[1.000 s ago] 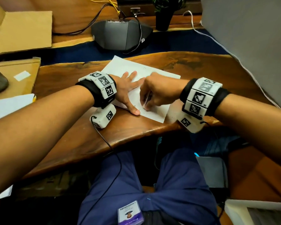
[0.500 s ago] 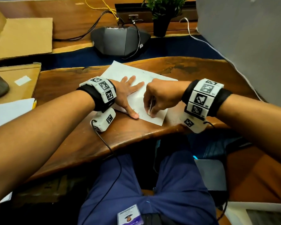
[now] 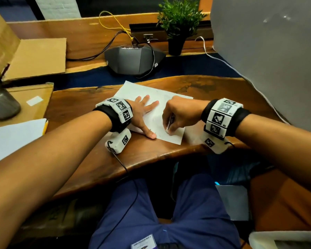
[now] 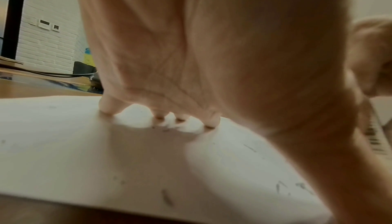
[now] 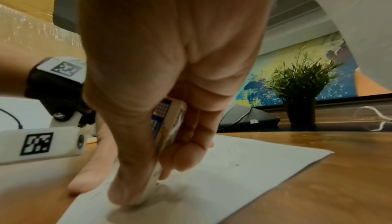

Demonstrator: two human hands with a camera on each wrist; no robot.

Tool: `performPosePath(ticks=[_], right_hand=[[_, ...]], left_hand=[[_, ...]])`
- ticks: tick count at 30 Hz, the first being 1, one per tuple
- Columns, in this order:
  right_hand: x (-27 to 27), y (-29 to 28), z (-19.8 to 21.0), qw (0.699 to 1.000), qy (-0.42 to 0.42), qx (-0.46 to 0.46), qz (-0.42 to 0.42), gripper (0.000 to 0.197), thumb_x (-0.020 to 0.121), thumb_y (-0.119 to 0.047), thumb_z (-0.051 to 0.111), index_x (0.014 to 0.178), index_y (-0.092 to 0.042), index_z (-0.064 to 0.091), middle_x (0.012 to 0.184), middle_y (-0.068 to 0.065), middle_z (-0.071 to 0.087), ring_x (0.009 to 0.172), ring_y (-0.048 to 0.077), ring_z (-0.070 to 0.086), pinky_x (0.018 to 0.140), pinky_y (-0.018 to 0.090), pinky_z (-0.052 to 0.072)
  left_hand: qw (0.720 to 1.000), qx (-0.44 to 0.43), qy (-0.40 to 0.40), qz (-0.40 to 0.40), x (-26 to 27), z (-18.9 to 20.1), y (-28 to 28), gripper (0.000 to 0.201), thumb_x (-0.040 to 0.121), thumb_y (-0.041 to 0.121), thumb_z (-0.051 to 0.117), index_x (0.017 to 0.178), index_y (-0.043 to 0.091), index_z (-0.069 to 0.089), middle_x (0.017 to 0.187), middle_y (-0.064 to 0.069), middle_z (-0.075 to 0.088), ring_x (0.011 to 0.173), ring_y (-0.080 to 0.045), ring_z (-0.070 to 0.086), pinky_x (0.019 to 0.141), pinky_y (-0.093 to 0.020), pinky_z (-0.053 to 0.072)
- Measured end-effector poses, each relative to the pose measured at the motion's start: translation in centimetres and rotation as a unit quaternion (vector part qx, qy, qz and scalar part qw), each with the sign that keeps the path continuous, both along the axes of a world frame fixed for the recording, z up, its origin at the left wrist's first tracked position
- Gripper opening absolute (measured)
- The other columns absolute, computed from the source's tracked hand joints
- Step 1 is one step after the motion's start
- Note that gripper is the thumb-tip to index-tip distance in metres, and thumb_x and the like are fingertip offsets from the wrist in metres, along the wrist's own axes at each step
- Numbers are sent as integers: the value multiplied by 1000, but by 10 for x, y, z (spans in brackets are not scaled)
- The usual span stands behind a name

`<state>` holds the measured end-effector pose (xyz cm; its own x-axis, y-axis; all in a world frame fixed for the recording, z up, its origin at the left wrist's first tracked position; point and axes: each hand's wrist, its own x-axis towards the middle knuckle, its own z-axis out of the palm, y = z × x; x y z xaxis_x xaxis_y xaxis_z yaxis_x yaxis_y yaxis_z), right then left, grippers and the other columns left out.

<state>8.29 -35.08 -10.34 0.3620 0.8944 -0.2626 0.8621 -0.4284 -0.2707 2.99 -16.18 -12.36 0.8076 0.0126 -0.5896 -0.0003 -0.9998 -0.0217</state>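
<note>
A white sheet of paper (image 3: 151, 92) lies on the wooden table (image 3: 79, 108), with faint pencil marks on it. My left hand (image 3: 143, 112) lies flat on the sheet, fingers spread and fingertips (image 4: 110, 106) pressing down. Just to its right, my right hand (image 3: 180, 112) pinches a small eraser in a patterned sleeve (image 3: 170, 122). The eraser (image 5: 167, 127) stands steeply, its tip pressed on the paper (image 5: 254, 160) near the front corner. A grey smudge shows under the tip.
A grey desk speaker with cables (image 3: 135, 60) and a potted plant (image 3: 178, 24) stand behind the sheet. Cardboard (image 3: 36, 58) and a grey bottle (image 3: 0, 103) are at the left, above white sheets with a yellow pencil (image 3: 45, 125). A grey panel (image 3: 267, 60) stands at the right.
My right hand with the eraser has slid a little to the right, away from my left thumb. The left hand stays pressed on the sheet. The head view has tilted upward.
</note>
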Motion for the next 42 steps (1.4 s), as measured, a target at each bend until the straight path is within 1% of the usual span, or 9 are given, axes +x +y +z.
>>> performPosePath(ticks=[3,10,15,20,26,30,35,39,42], right_hand=[[11,-1,-1,995,-37,72,-56,18,81,-22,82,98,-17,79,97,-3,74,83,11,66,78,24,56],[33,-13,-14,987,-46,46,-145,13,86,-18,77,98,-16,76,97,0,71,88,18,66,82,33,60],[39,-8,-12,984,-53,54,-159,13,85,-18,79,97,-13,77,96,2,71,86,19,66,80,32,60],[42,-10,-17,984,-46,52,-162,15,86,-19,77,100,-14,75,97,1,67,87,18,63,78,30,58],[60,-2,-13,987,-18,63,-147,17,87,-24,76,101,-16,77,98,0,71,91,17,65,79,30,56],[65,6,-17,979,-32,103,-174,18,85,-24,78,101,-17,78,101,1,71,95,18,64,82,34,58],[54,0,-7,997,40,-21,-61,11,83,-31,79,94,-27,78,87,-15,71,82,3,64,68,14,48],[79,3,-10,983,-10,67,-169,20,82,-32,80,98,-20,80,97,-5,73,95,14,64,72,21,48],[65,3,-17,990,17,55,-125,15,80,-33,81,91,-23,80,90,-7,73,84,6,64,73,19,53]], left_hand=[[1000,17,-1,16,-1,1,-3,148,35,96,59,145,47,-26,160,2,-30,149,-30,-17,117,-64,7],[995,56,-9,81,-4,6,-14,141,47,94,57,153,37,-17,164,-8,-15,150,-36,4,117,-58,17],[994,61,-74,44,2,12,-27,118,60,88,60,151,20,29,157,-10,31,141,-32,33,113,-62,23],[994,-71,-78,-6,16,7,-30,110,68,73,70,156,38,13,166,-1,3,151,-27,10,120,-54,15],[999,-36,-26,-3,30,-2,-25,126,56,82,67,149,52,-11,162,6,-21,150,-29,-16,117,-65,6],[1000,-23,-5,-6,37,-4,-21,139,39,91,59,147,50,-19,160,9,-28,148,-30,-21,116,-66,6],[1000,-21,4,-10,39,-6,-20,143,36,92,57,148,47,-21,158,10,-32,148,-30,-23,116,-66,5],[1000,-21,13,-12,42,-6,-22,142,38,90,59,144,50,-26,157,8,-33,147,-32,-24,115,-68,4],[1000,-18,22,-7,41,-4,-20,143,36,92,58,146,50,-22,157,9,-34,147,-31,-25,115,-68,4]])
